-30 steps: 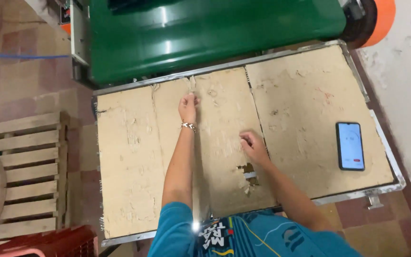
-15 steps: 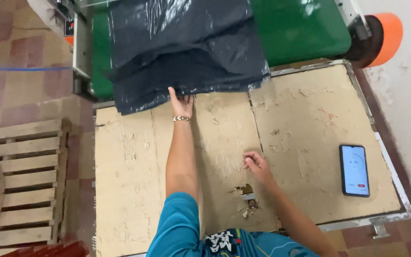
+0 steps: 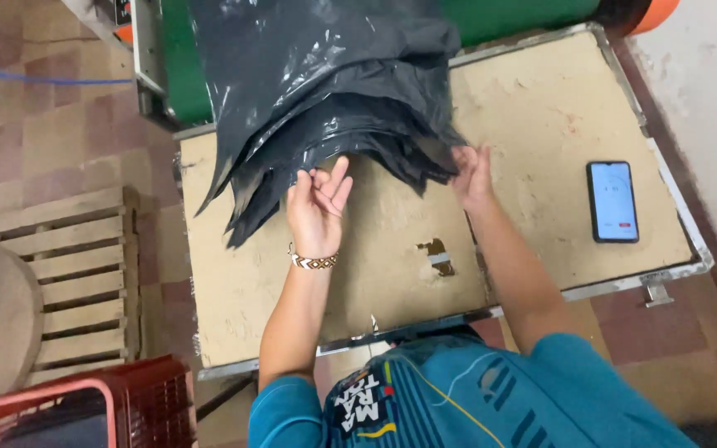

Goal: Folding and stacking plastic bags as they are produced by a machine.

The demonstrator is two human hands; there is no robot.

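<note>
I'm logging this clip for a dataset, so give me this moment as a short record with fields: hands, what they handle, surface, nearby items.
left hand: fingers at the near edge of the black plastic sheets
right hand: at the sheets' right corner; grip unclear
sheets: stacked, hanging from the green machine onto the table
table: worn board top, metal rim
phone: flat, screen lit, right side
floor, left: wooden pallet, red crate

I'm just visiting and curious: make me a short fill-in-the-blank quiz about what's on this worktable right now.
1. Both hands, the left hand and the right hand, are at the edge of a stack of ____ plastic sheets.
2. The phone lies face up on the table, on the person's ____ side.
3. The beaded bracelet sits on the ____ wrist.

Missing words: black; right; left
</note>
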